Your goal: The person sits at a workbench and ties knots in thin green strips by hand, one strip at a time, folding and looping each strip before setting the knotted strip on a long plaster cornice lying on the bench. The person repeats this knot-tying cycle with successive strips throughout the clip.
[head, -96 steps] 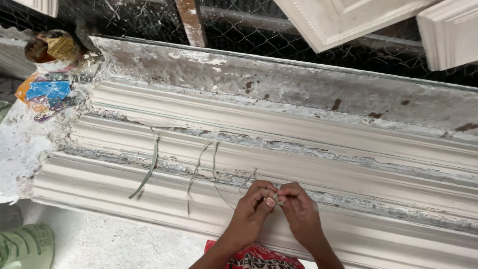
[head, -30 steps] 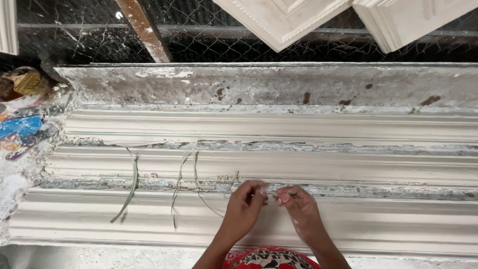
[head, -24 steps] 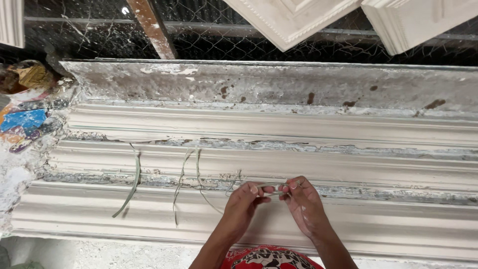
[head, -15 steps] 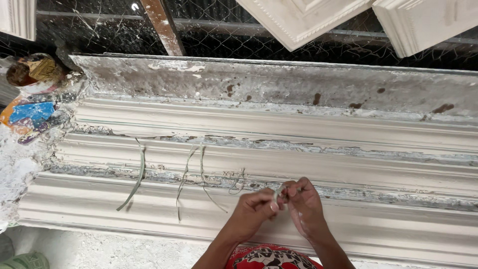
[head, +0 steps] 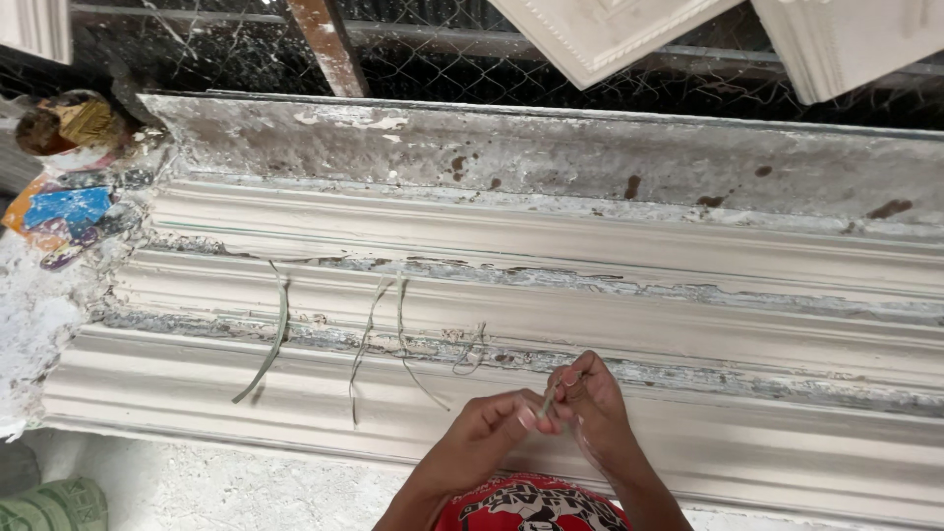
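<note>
I see my left hand [head: 487, 428] and right hand [head: 590, 403] pinching one fibre strand [head: 547, 401] shut between fingertips above the plaster moulding [head: 688, 295]; three strands [head: 369, 334] already lie across it; most of its length looks bare.

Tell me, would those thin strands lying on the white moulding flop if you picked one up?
Probably floppy: the strands curve and droop over the moulding steps. Likely very light, being so thin. The piece pinched between both hands looks equally slender.

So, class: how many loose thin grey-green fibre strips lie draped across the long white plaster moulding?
3: one strip lies farthest left, and two more lie side by side, left of the hands. More may be hidden.
</note>
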